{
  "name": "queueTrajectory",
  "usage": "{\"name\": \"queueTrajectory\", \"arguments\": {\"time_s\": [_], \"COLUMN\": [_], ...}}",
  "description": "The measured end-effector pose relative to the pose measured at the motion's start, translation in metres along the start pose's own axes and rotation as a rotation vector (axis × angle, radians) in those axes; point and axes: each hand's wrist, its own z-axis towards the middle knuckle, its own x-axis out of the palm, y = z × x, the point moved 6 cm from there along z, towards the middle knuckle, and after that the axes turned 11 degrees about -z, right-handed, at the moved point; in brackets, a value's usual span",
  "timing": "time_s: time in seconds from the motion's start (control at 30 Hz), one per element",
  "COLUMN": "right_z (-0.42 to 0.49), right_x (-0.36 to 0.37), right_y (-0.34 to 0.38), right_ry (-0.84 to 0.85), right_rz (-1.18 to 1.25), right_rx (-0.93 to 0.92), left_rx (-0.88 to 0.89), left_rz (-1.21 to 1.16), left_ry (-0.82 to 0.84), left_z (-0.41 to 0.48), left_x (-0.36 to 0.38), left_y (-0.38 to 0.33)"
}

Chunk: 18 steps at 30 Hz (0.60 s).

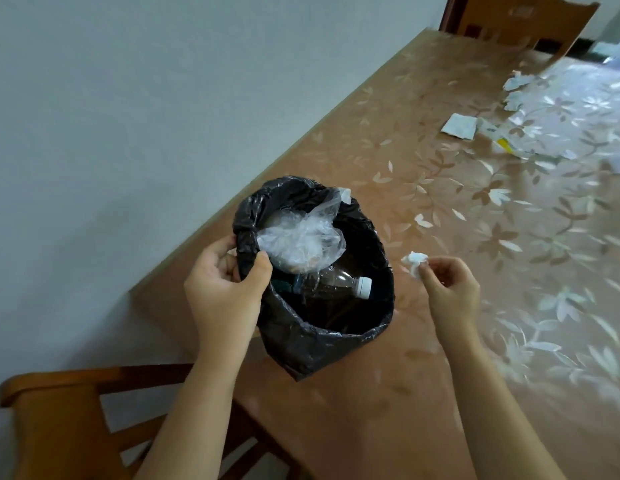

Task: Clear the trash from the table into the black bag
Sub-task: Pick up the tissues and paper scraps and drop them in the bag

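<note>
The black bag (pixel 322 341) stands open on the table (pixel 388 427) near its left edge. My left hand (pixel 225 289) pinches the bag's left rim and holds it open. Inside lie a crumpled clear plastic bag (pixel 301 237) and a clear bottle (pixel 339 284) with a white cap. My right hand (pixel 450 289) hovers just right of the bag, its fingertips pinching a small crumpled white tissue (pixel 415 263). More trash lies far right on the table: a white paper packet (pixel 459 125), torn white scraps (pixel 518 88) and a wrapper with yellow print (pixel 502 142).
The table carries a brown cloth with a leaf pattern, glossy with glare at the right. A white wall runs along its left side. One wooden chair (pixel 59 427) stands at the near left corner, another (pixel 523 22) at the far end.
</note>
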Motion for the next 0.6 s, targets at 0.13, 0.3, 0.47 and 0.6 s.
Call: {"name": "queueTrajectory", "arguments": {"time_s": [0.13, 0.3, 0.47, 0.6], "right_z": [-0.044, -0.103, -0.157, -0.192], "right_x": [-0.02, -0.026, -0.035, -0.053], "right_y": [0.038, 0.078, 0.09, 0.084], "right_ry": [0.037, 0.26, 0.418, 0.399], "right_rz": [0.0, -0.061, -0.149, -0.192], "right_rx": [-0.087, -0.212, -0.311, -0.344], "left_rx": [-0.013, -0.003, 0.038, 0.06], "left_rz": [-0.016, -0.044, -0.073, -0.106], "left_ry": [0.004, 0.012, 0.068, 0.109], "left_z": [-0.03, -0.068, -0.105, -0.136], "left_x": [-0.022, -0.04, -0.05, -0.056], "left_y": [-0.003, -0.011, -0.024, -0.03]}}
